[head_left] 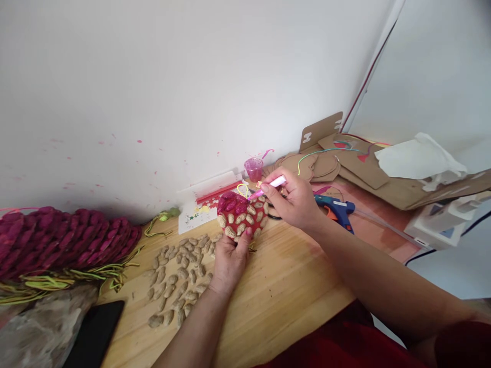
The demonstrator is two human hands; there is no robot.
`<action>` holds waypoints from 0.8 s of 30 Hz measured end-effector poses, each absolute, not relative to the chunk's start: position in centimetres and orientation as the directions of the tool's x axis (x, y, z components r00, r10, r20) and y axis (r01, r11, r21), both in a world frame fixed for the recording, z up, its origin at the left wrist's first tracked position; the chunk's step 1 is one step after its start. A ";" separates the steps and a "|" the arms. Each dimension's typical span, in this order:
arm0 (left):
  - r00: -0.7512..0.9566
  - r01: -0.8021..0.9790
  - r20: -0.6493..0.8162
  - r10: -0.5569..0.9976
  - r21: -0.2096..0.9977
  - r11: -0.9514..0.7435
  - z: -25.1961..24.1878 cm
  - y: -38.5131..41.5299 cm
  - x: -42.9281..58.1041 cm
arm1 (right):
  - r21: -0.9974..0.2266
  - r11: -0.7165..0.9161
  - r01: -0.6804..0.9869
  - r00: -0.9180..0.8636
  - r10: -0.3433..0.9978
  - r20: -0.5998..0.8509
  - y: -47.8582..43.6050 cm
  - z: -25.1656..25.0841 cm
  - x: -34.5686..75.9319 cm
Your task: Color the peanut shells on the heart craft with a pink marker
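Note:
My left hand [231, 257] grips the lower edge of a heart-shaped peanut ornament [245, 219], thumb on its front. The ornament has a red base with peanut shells fixed on it; those at its upper left are coated in glittery magenta. A yellow cord loop [243, 190] stands up from its top. In my right hand [293, 199], a paintbrush [278, 181] with a white and pink handle is pinched, its tip at the ornament's upper middle. A clear cup [253, 168] of magenta paint stands behind, against the wall. Loose peanuts [184, 273] lie on the wooden table left of my left hand.
A row of magenta-painted ornaments [69, 240] with yellow-green cords fills the left side, above a plastic bag [49, 327] and a black flat object [95, 332]. On the right are a blue glue gun [339, 208], cardboard pieces [360, 168] and a white machine [441, 225].

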State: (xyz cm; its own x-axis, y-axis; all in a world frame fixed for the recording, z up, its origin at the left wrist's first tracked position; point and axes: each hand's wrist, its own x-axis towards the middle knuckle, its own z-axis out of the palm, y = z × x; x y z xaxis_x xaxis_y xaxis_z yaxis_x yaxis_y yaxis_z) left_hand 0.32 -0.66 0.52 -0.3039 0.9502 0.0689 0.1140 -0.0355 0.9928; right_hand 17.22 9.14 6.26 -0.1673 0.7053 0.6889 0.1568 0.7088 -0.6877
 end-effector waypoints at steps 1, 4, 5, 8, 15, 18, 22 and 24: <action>-0.290 0.113 0.059 0.955 0.993 -0.027 0.5 -0.7 0.3 | -0.692 0.706 0.150 -0.174 0.708 0.684 9.1 6.3 17.2; -0.260 0.120 0.056 0.964 0.992 -0.026 0.3 -0.7 0.1 | -0.706 0.694 0.141 -0.175 0.720 0.672 9.0 6.3 17.2; -0.251 0.126 0.071 0.965 0.991 -0.040 0.2 -0.7 0.1 | -0.714 0.687 0.134 -0.172 0.725 0.666 8.9 6.4 17.2; -0.217 0.141 0.144 0.966 0.983 -0.116 0.0 -0.6 0.1 | -0.721 0.682 0.120 -0.175 0.730 0.661 8.6 6.5 17.1; -0.191 0.229 0.269 0.944 0.947 -0.224 -0.1 -0.7 0.0 | -0.692 0.711 0.123 -0.177 0.702 0.690 8.3 6.6 16.9; -0.214 0.244 0.261 0.941 0.947 -0.208 0.0 -0.7 0.0 | -0.660 0.735 0.159 -0.163 0.678 0.716 8.3 6.6 16.9; -0.217 0.258 0.282 0.935 0.940 -0.223 0.4 -0.6 0.2 | -0.639 0.748 0.178 -0.162 0.663 0.731 8.4 6.6 17.2; -0.226 0.257 0.283 0.932 0.940 -0.223 0.4 -0.6 0.2 | -0.639 0.750 0.169 -0.161 0.661 0.733 8.3 6.7 17.3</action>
